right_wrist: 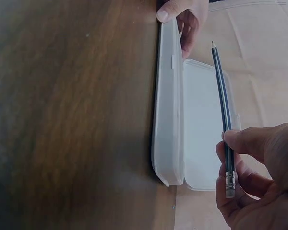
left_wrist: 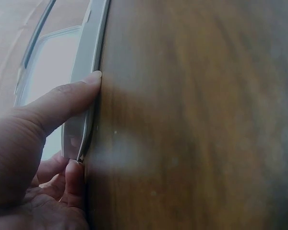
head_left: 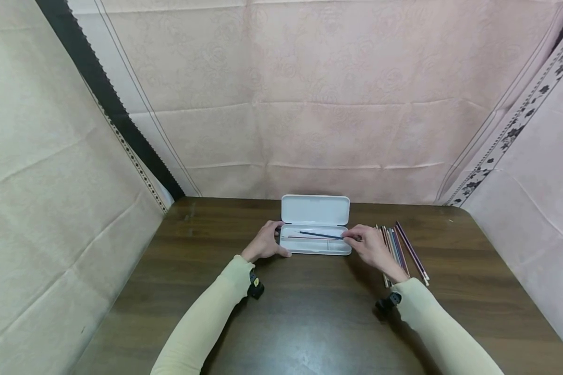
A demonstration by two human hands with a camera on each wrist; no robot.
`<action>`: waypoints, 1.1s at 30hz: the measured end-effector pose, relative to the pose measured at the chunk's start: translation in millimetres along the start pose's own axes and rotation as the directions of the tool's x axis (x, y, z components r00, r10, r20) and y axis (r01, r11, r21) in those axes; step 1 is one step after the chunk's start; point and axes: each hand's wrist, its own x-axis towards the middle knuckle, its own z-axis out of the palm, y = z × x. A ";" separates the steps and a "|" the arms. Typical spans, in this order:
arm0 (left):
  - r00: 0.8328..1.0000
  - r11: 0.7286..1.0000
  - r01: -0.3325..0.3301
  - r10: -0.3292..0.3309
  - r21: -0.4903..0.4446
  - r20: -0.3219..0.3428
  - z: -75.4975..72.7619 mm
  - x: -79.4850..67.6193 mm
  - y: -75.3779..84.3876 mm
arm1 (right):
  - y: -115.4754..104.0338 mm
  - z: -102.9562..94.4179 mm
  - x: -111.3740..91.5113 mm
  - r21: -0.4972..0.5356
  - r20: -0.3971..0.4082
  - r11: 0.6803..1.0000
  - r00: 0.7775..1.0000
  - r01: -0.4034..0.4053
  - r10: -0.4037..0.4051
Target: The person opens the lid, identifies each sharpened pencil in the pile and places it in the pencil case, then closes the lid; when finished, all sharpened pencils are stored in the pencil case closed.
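A white pencil case (head_left: 315,247) lies with its lid (head_left: 315,209) raised at the back of the table. My left hand (head_left: 266,240) grips the case's left end, thumb along the front wall and fingers round the end, as the left wrist view shows. Above the case's tray, my right hand (head_left: 367,246) pinches a dark pencil (right_wrist: 222,96) near its eraser end. The pencil's sharpened tip points left, towards my left hand. Inside the tray, a thin reddish pencil (head_left: 297,237) lies lengthwise, partly hidden by the held one.
Several coloured pencils (head_left: 394,245) lie in a loose bunch right of the case, partly behind my right forearm. A purple pencil (head_left: 410,249) lies at the bunch's right side. The brown wooden table (head_left: 300,312) meets a pale cloth (head_left: 319,104) hanging behind it.
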 end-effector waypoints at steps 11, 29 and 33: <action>1.000 1.000 -0.001 0.001 -0.010 0.000 1.3 -2.3 -2.1 | 6.6 17.8 13.1 0.009 0.052 1.000 0.999 0.004 -0.005; 1.000 1.000 -0.002 0.002 -0.002 0.002 -1.2 -0.3 -1.1 | 6.1 29.4 33.7 0.000 0.096 1.000 0.995 -0.005 0.005; 1.000 1.000 -0.004 0.004 -0.004 0.000 -1.4 -1.5 0.7 | 5.9 32.1 36.7 -0.003 0.106 0.999 0.994 -0.038 0.039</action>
